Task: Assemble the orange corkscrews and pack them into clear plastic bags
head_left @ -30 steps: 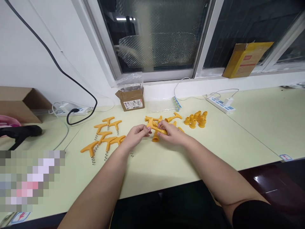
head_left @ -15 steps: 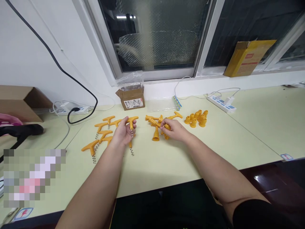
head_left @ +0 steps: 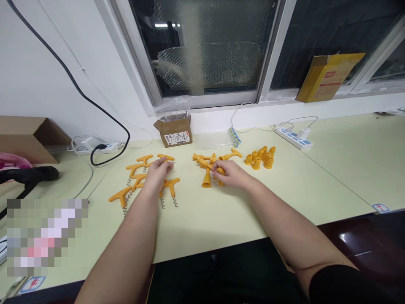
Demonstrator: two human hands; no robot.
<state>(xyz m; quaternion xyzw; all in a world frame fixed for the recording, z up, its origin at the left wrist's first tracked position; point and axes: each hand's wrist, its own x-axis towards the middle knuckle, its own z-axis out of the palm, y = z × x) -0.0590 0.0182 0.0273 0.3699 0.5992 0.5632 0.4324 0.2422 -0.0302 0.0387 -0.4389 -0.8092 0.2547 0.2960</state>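
Note:
My left hand (head_left: 158,172) is closed around a yellow T-handled corkscrew (head_left: 166,157), whose lower part is hidden by the fingers. Around that hand lie several more yellow corkscrews (head_left: 120,195) with bare metal spirals. My right hand (head_left: 231,173) is closed on a yellow plastic corkscrew part (head_left: 220,171) at the pile in the middle; the fingers cover much of it. In this pile are a piece with a flared bell end (head_left: 206,180) and a T-shaped handle (head_left: 234,153). Farther right, several short yellow bell-shaped sleeves (head_left: 256,163) stand upright together.
Against the wall are a small open carton (head_left: 175,131), a clear plastic bag (head_left: 213,139) and a white power strip (head_left: 294,137). Another power strip with a black cable (head_left: 109,114) lies left, near a larger cardboard box (head_left: 28,137). A yellow box (head_left: 330,78) leans on the window.
My left hand has moved left with its corkscrew, bringing it down among the loose ones and uncovering corkscrews nearer me. My right hand stays almost in place at the pile.

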